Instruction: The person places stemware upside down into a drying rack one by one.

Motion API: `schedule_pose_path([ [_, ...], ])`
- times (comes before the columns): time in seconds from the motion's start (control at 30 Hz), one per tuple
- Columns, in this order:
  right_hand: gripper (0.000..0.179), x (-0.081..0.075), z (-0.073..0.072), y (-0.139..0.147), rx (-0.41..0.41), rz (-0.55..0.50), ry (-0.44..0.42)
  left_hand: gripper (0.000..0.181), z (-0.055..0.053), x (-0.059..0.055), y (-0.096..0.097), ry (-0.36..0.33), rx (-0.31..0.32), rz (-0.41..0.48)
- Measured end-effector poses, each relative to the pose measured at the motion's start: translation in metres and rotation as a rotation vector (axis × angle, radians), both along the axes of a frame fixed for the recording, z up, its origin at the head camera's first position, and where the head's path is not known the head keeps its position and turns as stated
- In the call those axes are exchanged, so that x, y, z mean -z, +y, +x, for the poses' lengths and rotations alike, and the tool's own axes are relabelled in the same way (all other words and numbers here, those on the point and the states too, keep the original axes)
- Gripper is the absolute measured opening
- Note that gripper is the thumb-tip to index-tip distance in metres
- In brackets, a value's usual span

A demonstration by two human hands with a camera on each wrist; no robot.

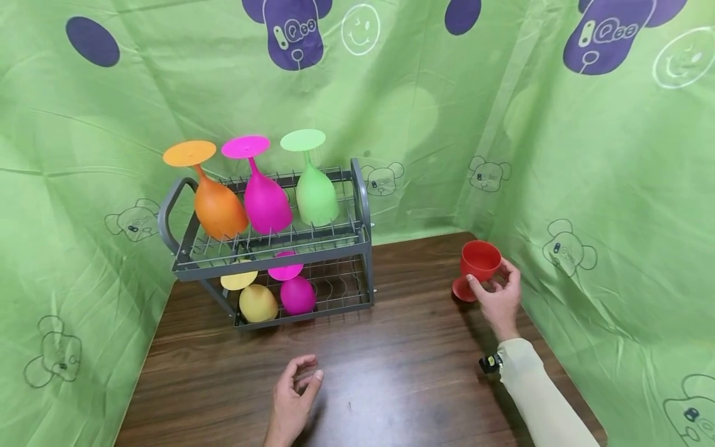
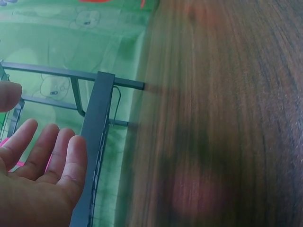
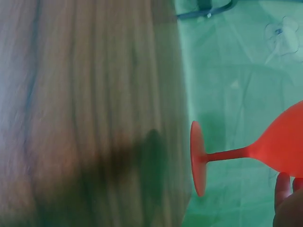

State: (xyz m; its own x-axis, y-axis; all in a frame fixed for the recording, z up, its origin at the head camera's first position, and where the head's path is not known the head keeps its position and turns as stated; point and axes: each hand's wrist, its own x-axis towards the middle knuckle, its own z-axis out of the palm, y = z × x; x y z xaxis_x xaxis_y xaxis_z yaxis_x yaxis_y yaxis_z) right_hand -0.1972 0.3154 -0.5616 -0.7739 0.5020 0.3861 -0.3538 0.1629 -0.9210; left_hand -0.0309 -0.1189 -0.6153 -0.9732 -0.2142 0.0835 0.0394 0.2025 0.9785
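My right hand [image 1: 501, 299] grips a red wine goblet [image 1: 480, 261] by its bowl, near the far right corner of the table. The goblet is upright, mouth facing up. Its stem and round foot [image 3: 198, 158] show in the right wrist view, the foot close to the tabletop. My left hand [image 1: 294, 394] hovers over the front of the table with fingers loosely bent, holding nothing. Ahead of it is a grey two-tier rack [image 1: 268, 256]. Upside down on its upper tier are an orange goblet [image 1: 218, 208], a magenta goblet [image 1: 267, 205] and a light green goblet [image 1: 316, 195].
On the rack's lower tier, a yellow goblet [image 1: 258, 303] and another magenta goblet [image 1: 298, 295] lie tilted, feet towards the back. The wooden table [image 1: 391, 354] is enclosed at the back and sides by green printed cloth [image 1: 413, 180].
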Motion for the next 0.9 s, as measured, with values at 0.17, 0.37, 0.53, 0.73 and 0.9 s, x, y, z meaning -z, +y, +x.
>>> schedule_pose_path([
  [0.17, 0.078, -0.015, 0.006, -0.012, -0.031, 0.017, 0.025, 0.028, -0.001, -0.001, -0.001, 0.011, -0.009, -0.003],
  [0.37, 0.079, -0.029, 0.015, -0.028, -0.08, 0.044, 0.037, 0.028, -0.002, -0.002, -0.003, 0.003, -0.009, -0.004],
  [0.53, 0.08, -0.038, 0.027, -0.042, -0.133, 0.095, 0.022, 0.027, -0.004, -0.006, -0.001, -0.017, 0.003, -0.014],
  [0.73, 0.076, -0.055, 0.045, -0.06, -0.204, 0.197, 0.039, 0.028, -0.005, -0.01, 0.0, -0.003, -0.001, -0.016],
  [0.9, 0.075, -0.07, 0.061, -0.077, -0.295, 0.236, 0.057, 0.031, -0.005, -0.013, 0.001, 0.05, 0.011, -0.02],
])
